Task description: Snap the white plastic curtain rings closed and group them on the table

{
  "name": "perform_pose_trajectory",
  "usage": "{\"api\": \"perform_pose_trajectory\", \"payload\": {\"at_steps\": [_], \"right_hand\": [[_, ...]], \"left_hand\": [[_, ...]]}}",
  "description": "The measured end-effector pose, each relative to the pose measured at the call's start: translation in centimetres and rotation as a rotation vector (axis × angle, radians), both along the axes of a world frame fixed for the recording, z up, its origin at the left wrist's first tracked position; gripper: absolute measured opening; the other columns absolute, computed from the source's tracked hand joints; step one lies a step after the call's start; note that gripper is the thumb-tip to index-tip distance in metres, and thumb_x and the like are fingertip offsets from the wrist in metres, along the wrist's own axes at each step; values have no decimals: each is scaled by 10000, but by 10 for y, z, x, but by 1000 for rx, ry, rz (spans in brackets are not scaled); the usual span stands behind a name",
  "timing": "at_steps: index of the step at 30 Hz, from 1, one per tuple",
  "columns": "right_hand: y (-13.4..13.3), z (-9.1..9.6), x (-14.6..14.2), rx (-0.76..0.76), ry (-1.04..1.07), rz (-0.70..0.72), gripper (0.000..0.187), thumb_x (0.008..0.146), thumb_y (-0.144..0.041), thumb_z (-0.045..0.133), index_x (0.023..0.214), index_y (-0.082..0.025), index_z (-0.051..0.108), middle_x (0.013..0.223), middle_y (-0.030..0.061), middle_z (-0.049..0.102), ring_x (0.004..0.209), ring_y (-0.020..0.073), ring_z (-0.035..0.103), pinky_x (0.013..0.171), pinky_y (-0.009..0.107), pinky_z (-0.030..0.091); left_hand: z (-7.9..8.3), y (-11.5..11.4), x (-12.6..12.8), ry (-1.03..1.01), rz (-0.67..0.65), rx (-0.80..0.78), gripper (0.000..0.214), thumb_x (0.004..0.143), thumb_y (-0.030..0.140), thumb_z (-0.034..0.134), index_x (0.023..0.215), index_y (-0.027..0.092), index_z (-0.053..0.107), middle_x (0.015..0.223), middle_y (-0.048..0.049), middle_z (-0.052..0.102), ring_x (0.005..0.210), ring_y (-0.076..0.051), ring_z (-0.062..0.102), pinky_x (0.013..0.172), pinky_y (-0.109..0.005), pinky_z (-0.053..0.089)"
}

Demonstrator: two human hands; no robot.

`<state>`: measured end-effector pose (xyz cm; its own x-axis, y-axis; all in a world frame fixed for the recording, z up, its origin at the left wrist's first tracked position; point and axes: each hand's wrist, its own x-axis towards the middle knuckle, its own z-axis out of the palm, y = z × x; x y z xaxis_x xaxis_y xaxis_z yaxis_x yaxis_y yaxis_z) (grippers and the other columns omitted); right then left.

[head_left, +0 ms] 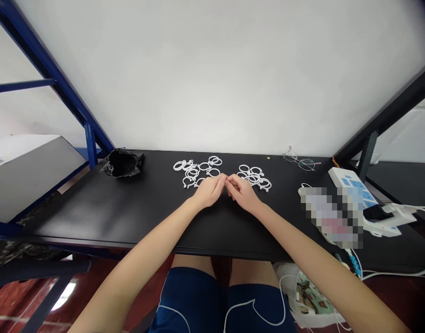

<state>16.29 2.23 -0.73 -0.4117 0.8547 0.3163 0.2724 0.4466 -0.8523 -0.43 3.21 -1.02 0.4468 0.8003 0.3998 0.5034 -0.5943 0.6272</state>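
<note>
Over the middle of the black table, my left hand and my right hand meet at the fingertips. The fingers of both are closed in a pinch, and whatever they hold is hidden or too small to make out. A loose group of white rings with small knobs lies just beyond my left hand. Beside and beyond my right hand lies a second group of white rings. Some rings overlap, and my hands partly cover the nearest ones.
An open, crumpled black plastic bag stands at the table's back left. Eyeglasses lie at the back right, near a white power strip with plugs and cables. A blurred-out phone-like object is on the right. Blue frame posts rise at left.
</note>
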Motion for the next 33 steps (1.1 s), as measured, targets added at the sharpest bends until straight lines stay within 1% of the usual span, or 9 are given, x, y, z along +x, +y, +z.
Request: {"api": "perform_pose_trajectory", "payload": {"at_steps": [3,5,8,11,15,20,24,30,33], "right_hand": [[2,2,2,20,5,-28,309,930,-505,451,842,-214,507,609,-34,551,465,95,481,478,237,407],[6,3,7,51,23,-97,306,919,-506,473,847,-212,512,600,-35,542,462,98,486,479,238,408],[16,4,19,90,73,-242,316,889,-516,519,832,-205,523,597,-25,546,479,108,501,484,242,418],[28,3,33,129,57,-402,326,851,-506,571,773,-190,558,602,-4,564,526,126,524,525,258,435],[35,3,44,213,-43,-549,337,826,-495,587,707,-180,595,618,21,589,566,144,523,562,277,433],[37,1,46,260,-130,-599,266,823,-432,586,718,-189,617,665,37,645,614,171,574,620,302,455],[41,-6,50,235,-227,-600,175,785,-359,603,715,-199,618,717,44,676,698,204,621,683,331,470],[43,-9,51,256,-340,-648,122,777,-314,595,724,-207,619,731,35,675,707,205,593,697,342,451],[40,-7,47,310,-367,-657,116,790,-287,581,711,-206,605,736,42,667,721,210,580,717,352,442]], "left_hand": [[1,0,1,-16,60,25,368,1009,336,228,1035,194,566,750,-8,634,694,-151,605,689,-272,438],[1,2,0,-48,136,66,359,1007,334,246,1106,190,560,885,-44,664,799,-164,623,746,-287,452],[-2,7,-5,-23,216,133,320,994,319,305,1079,180,580,964,-68,660,875,-181,608,785,-304,458],[-8,14,-10,104,274,212,224,945,265,420,981,175,622,979,-80,655,951,-220,576,835,-347,455],[-18,22,-14,203,251,192,177,864,179,522,984,182,652,1089,-86,664,1037,-254,561,913,-412,438],[-21,25,-14,181,210,123,202,824,112,518,935,193,666,983,-59,704,975,-235,605,904,-405,449],[-21,26,-14,134,160,131,239,778,42,493,858,197,656,891,-36,700,868,-203,625,890,-387,447],[-20,24,-12,201,169,156,223,721,28,489,775,188,635,760,-37,627,819,-211,554,816,-380,427],[-18,22,-11,252,166,181,260,751,27,458,795,194,653,743,-45,603,840,-228,525,792,-386,412]]}}
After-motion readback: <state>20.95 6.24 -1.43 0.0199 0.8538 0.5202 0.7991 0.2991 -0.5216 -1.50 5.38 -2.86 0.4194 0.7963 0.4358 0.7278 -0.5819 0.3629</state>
